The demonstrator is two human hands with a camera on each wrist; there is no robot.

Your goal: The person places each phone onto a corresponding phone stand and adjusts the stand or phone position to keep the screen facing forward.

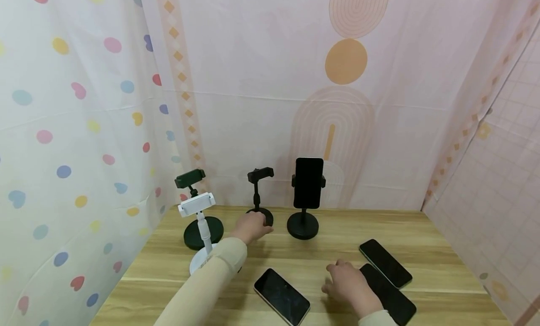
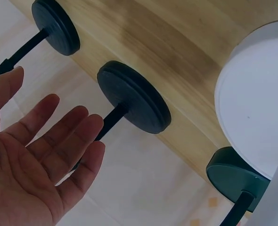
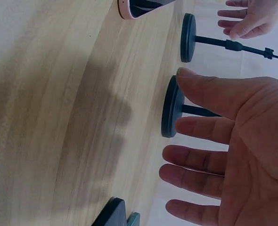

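Observation:
In the head view my left hand (image 1: pixel 251 226) reaches in front of a black phone stand (image 1: pixel 256 194) whose holder carries no phone. The left wrist view shows that hand's fingers (image 2: pixel 66 134) loosely bent and apart, with nothing in them, near the round base (image 2: pixel 134 96). My right hand (image 1: pixel 349 284) hovers over the table, left of two dark phones (image 1: pixel 386 262) lying side by side. Its fingers (image 3: pixel 193 160) are spread and hold nothing in the right wrist view. Between the hands, a third phone (image 1: pixel 282 295) lies face up.
Right of the empty black stand, another black stand (image 1: pixel 303 226) holds an upright phone (image 1: pixel 309 183). A white stand (image 1: pixel 204 230) and a dark green stand (image 1: pixel 190 178) stand at the left, close to my left forearm. Patterned curtains (image 1: pixel 253 129) hang behind the wooden table (image 1: pixel 350 223).

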